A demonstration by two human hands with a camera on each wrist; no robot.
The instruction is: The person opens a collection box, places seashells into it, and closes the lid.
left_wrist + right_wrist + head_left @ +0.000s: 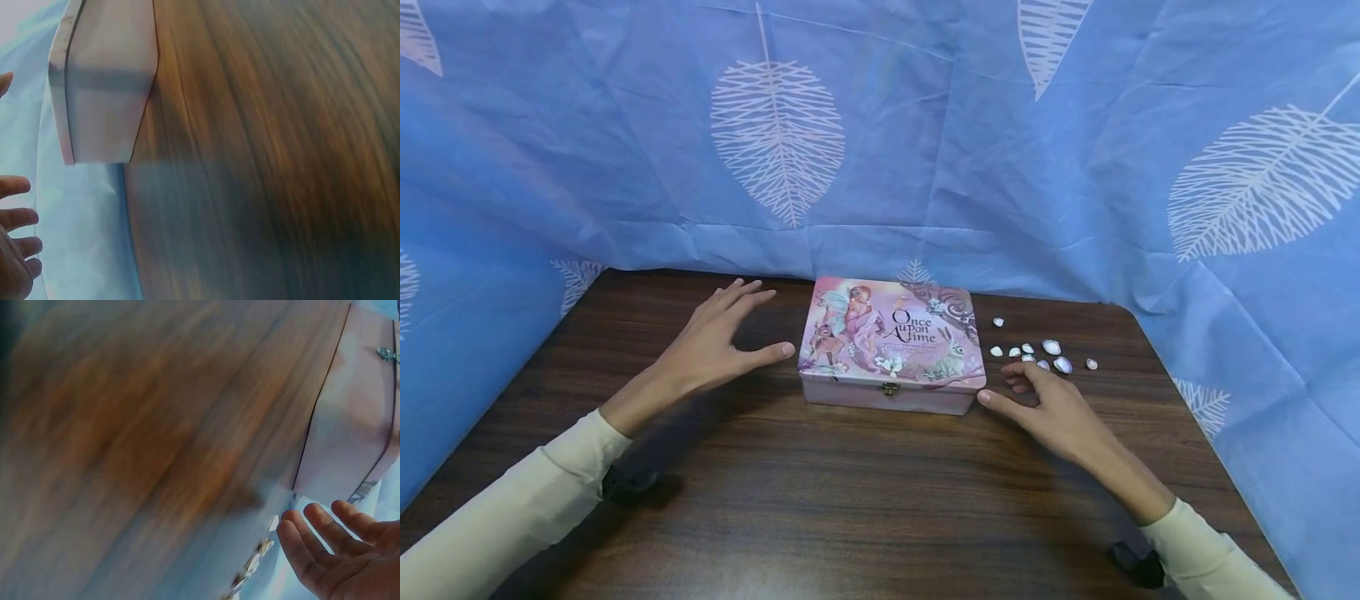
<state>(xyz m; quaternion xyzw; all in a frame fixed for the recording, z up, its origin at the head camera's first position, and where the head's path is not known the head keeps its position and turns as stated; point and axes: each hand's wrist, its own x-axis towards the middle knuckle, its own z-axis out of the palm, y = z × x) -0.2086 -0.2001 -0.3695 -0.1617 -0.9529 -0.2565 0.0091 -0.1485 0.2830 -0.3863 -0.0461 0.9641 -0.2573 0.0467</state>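
Note:
A pink rectangular box [891,346] with a fairy picture and the words "Once Upon A Time" on its lid lies closed near the table's back edge. A small metal clasp [889,388] sits at its front. Left of the box is my left hand [722,333], fingers spread and thumb pointing at the box's side, holding nothing. My right hand [1048,408] is by the box's front right corner, its thumb tip close to that corner and its fingers loosely bent. Several small seashells [1052,347] lie just beyond the right fingers, some partly hidden by them.
The dark wooden table [850,500] carries the box and shells. A blue cloth [880,167] with white leaf prints hangs behind the table's back edge and along both sides. One shell [1092,364] lies apart, farther right.

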